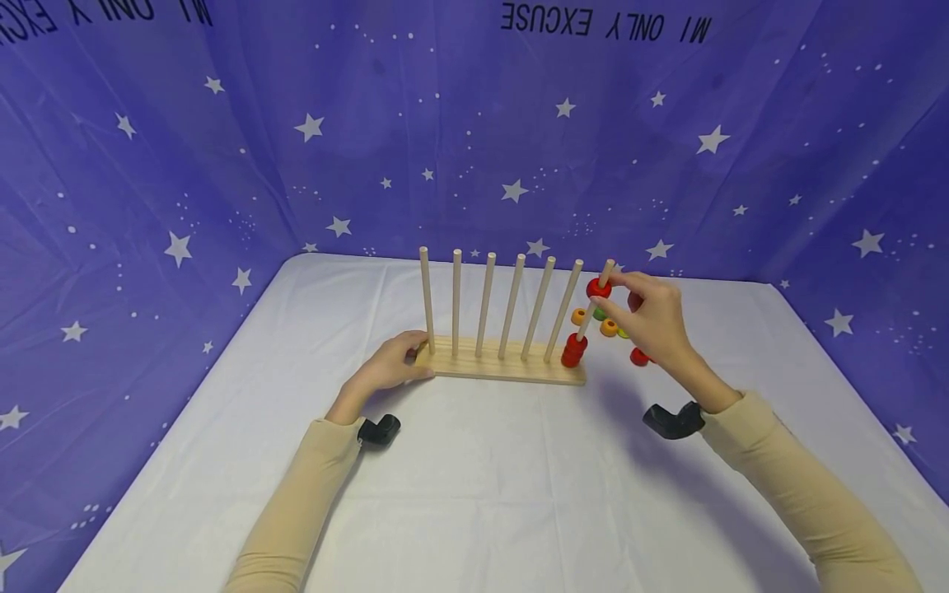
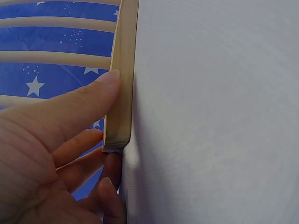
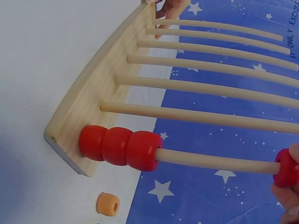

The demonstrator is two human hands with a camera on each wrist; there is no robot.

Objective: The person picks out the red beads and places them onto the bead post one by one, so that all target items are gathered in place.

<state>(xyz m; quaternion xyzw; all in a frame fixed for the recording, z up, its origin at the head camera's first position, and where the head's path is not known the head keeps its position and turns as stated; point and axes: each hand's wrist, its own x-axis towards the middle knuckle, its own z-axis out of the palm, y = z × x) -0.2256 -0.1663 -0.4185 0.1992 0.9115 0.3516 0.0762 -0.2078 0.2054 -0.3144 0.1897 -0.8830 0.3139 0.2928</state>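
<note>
A pale wooden base (image 1: 489, 368) carries a row of several upright rods, and my left hand (image 1: 391, 361) grips its left end, thumb along the front edge and fingers behind. Three red beads (image 3: 119, 147) are stacked at the foot of the rightmost rod (image 3: 219, 161). Near the top of that same rod, my right hand (image 1: 652, 317) pinches another red bead (image 1: 598, 288) between thumb and fingers, with the rod running through it. The other rods bear no beads.
Behind and right of the base lie loose beads: an orange bead (image 1: 609, 328), a green bead (image 1: 600, 314) and a red bead (image 1: 640, 357) among them. A white cloth (image 1: 474, 494) covers the table. Purple starry curtains (image 1: 460, 148) hang around it.
</note>
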